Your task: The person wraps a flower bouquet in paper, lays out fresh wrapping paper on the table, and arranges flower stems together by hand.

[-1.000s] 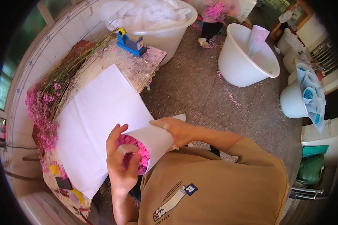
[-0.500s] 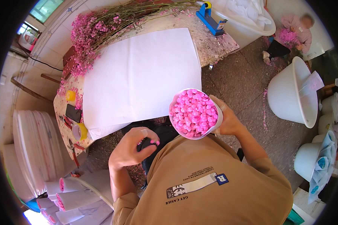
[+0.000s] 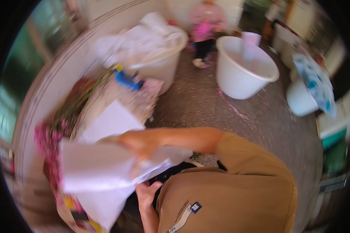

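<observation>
A white paper-wrapped bundle point(image 3: 93, 165) lies sideways over the near part of the table, its flower heads turned out of sight. My right hand point(image 3: 138, 145), blurred by motion, reaches across from the right and is closed over the wrap. Below it, close to my body, my left hand point(image 3: 146, 193) is raised with thumb and fingers apart; nothing shows in it. Flat white paper sheets point(image 3: 109, 120) lie on the worktable point(image 3: 146, 97), partly under the bundle.
Pink-flowered stems point(image 3: 50, 139) lie along the table's far left side. A blue tape dispenser point(image 3: 128, 80) stands at its far end. Beyond are a white tub of wrapping point(image 3: 165, 64), another white tub point(image 3: 237, 79), and a seated person point(image 3: 206, 23) holding pink flowers. Blue-wrapped bundles point(image 3: 315, 81) stand right.
My view has swung to the right. The bundle has tipped from showing its pink top to lying sideways over the table, carried leftward by my right hand. My left hand's fingers have spread.
</observation>
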`<state>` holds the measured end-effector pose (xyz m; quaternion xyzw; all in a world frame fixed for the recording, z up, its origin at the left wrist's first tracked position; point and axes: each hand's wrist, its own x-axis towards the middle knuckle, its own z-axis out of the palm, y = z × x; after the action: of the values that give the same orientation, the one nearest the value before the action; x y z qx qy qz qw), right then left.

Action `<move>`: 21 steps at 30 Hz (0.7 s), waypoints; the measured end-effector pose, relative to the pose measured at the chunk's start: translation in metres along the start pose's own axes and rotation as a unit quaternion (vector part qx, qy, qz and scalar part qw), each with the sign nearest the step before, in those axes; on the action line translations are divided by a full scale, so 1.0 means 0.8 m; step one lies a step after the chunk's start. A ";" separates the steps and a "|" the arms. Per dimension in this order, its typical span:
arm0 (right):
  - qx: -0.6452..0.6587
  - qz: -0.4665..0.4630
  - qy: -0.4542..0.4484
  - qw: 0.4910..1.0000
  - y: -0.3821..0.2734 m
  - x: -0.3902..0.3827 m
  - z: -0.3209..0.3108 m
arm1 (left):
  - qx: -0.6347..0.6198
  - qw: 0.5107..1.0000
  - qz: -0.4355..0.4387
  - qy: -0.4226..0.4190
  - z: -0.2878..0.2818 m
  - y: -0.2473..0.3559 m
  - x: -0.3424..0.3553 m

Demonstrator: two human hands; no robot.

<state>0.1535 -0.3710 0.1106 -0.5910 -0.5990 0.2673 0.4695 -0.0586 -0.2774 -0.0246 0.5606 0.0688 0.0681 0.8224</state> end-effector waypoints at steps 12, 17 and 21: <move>0.234 -0.177 0.013 0.956 -0.116 0.142 0.013 | -0.070 0.862 0.335 0.373 -0.043 0.182 -0.022; 0.203 -0.066 0.069 0.975 -0.022 0.100 -0.038 | -0.047 0.795 0.509 0.325 -0.041 0.303 -0.063; 0.107 0.059 0.073 0.990 0.020 0.085 -0.031 | 0.034 0.731 0.596 0.332 -0.085 0.400 -0.156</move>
<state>0.1917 -0.3090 0.1238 -0.5896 -0.4952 0.3137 0.5556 -0.2049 -0.1228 0.2530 0.4560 -0.0085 0.7232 0.5186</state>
